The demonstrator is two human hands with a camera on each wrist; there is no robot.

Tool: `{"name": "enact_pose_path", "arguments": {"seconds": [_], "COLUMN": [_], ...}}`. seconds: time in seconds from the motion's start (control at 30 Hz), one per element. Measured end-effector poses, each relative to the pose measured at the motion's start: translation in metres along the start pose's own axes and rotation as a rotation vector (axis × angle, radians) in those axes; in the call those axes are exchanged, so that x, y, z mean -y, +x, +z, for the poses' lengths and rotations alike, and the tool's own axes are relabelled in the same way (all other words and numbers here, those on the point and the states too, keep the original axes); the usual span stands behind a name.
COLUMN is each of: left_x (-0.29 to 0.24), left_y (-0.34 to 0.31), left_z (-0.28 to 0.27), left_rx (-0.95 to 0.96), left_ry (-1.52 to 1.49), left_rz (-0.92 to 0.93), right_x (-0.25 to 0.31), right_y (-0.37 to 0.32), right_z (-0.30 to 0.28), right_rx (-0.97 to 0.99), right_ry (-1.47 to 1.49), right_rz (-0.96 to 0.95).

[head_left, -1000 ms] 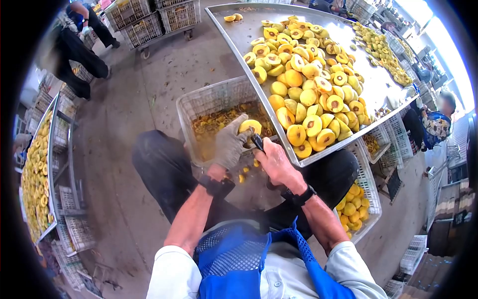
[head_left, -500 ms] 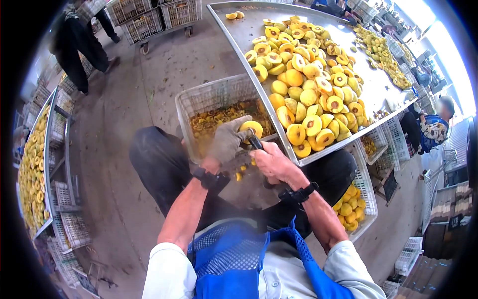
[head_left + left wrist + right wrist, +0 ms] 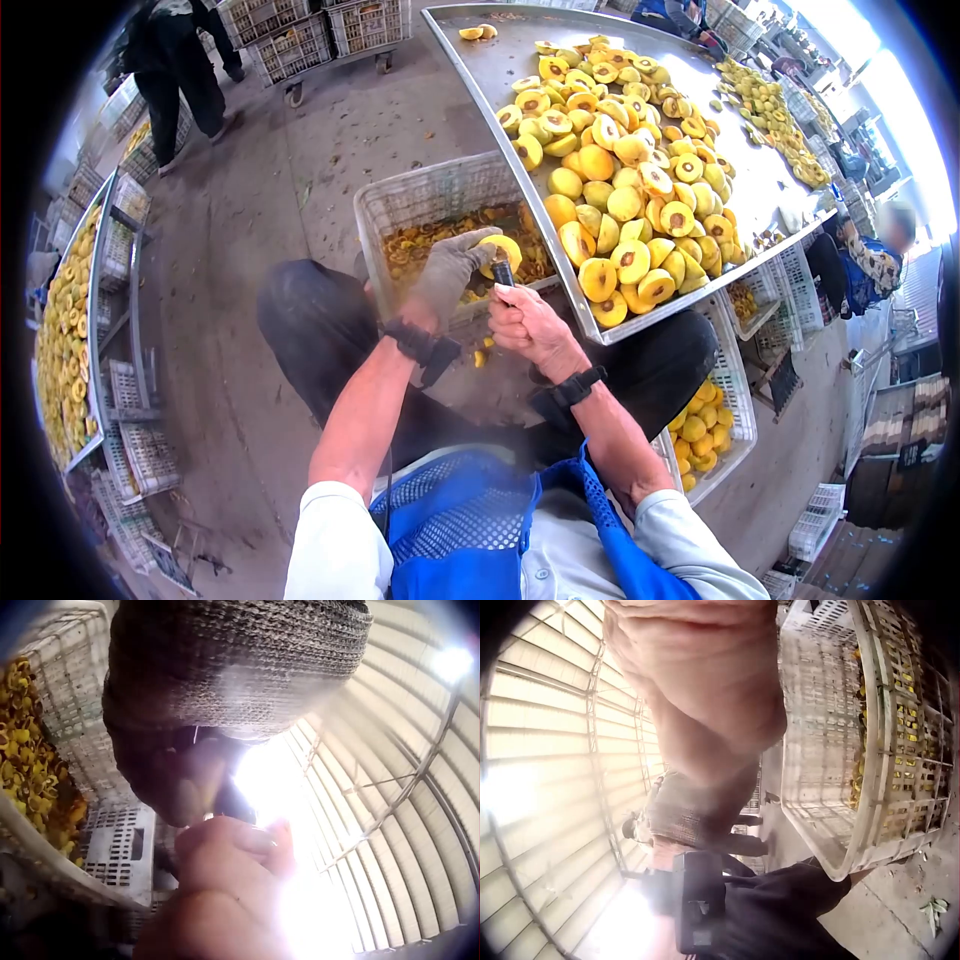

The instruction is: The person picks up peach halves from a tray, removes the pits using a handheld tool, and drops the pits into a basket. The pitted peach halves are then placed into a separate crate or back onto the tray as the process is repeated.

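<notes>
The gloved left hand [image 3: 447,272] holds a yellow halved fruit [image 3: 501,256] over the crate of scraps. A dark-handled tool [image 3: 503,272] is gripped in the bare right hand [image 3: 535,328], its upper end at the fruit's lower edge; the tip is hidden. The two hands are close together. The left wrist view shows the knitted glove [image 3: 240,667] above the bare right hand [image 3: 225,877], with bright glare beside them. In the right wrist view the right hand [image 3: 705,682] covers the tool and fruit.
A metal table [image 3: 468,62] piled with halved fruit [image 3: 625,204] stands at the upper right. The scrap crate [image 3: 372,222] sits below the hands. Another crate [image 3: 743,425] of fruit is beside the right knee. People and stacked crates [image 3: 365,28] are farther off.
The right hand has shifted slightly down and turned, the tool's handle now more upright. The left hand still holds the fruit. A walking person at the upper left has moved.
</notes>
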State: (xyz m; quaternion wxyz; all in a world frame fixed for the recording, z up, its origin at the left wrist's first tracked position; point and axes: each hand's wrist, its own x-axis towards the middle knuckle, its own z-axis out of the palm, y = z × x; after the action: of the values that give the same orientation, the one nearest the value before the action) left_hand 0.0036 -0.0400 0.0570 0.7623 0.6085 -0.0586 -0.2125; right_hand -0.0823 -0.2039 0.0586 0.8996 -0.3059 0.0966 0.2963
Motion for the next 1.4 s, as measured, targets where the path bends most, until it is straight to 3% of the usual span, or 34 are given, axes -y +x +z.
{"name": "enact_pose_path", "arguments": {"seconds": [0.23,0.4,0.6,0.7,0.73,0.8,0.9,0.93,1.0,1.03,1.13,1.17,1.27,1.3,1.37,1.4], "left_x": [0.02,0.041,0.049,0.064,0.087,0.096,0.061,0.058,0.057,0.054,0.054,0.052,0.036,0.032,-0.014,-0.025], "left_y": [0.015,0.025,0.03,0.037,0.048,0.052,0.039,0.04,0.04,0.041,0.042,0.04,0.036,0.042,0.022,0.02], "left_z": [0.002,-0.001,-0.003,-0.009,-0.023,-0.031,-0.018,-0.018,-0.02,-0.017,-0.012,-0.007,0.011,0.015,0.059,0.08], "left_rx": [-0.114,-0.12,-0.129,-0.161,-0.206,-0.247,-0.495,-0.484,-0.531,-0.539,-0.501,-0.491,-0.399,-0.358,-0.197,-0.163], "left_ry": [0.008,-0.094,-0.133,-0.215,-0.383,-0.547,-0.166,-0.159,-0.271,-0.265,-0.264,-0.257,-0.214,0.286,-0.239,-0.207], "left_rz": [0.044,-0.006,-0.031,-0.092,-0.192,-0.297,-0.132,-0.133,-0.044,-0.05,0.0,-0.004,0.046,0.372,0.078,0.108], "right_x": [-0.015,-0.016,-0.015,-0.017,-0.016,-0.01,-0.011,-0.014,-0.017,-0.02,-0.02,-0.018,-0.023,-0.026,-0.036,-0.035], "right_y": [0.023,0.031,0.039,0.042,0.041,0.037,0.045,0.049,0.045,0.042,0.044,0.042,0.046,0.046,0.041,0.039], "right_z": [-0.007,-0.025,-0.035,-0.047,-0.044,-0.035,-0.058,-0.071,-0.09,-0.094,-0.089,-0.087,-0.104,-0.107,-0.099,-0.096], "right_rx": [-0.181,-0.068,-0.028,0.069,0.066,-0.066,-0.23,-0.234,-0.309,-0.364,-0.422,-0.362,-0.478,-0.447,-0.415,-0.378], "right_ry": [-0.223,-0.006,0.015,0.023,0.029,0.003,-0.132,-0.125,0.012,-0.079,-0.262,-0.246,-0.244,-0.334,-0.305,-0.29], "right_rz": [-0.156,-0.04,-0.054,-0.051,-0.053,-0.074,-0.075,-0.086,0.141,0.16,0.074,0.036,0.108,0.054,-0.025,-0.1]}}
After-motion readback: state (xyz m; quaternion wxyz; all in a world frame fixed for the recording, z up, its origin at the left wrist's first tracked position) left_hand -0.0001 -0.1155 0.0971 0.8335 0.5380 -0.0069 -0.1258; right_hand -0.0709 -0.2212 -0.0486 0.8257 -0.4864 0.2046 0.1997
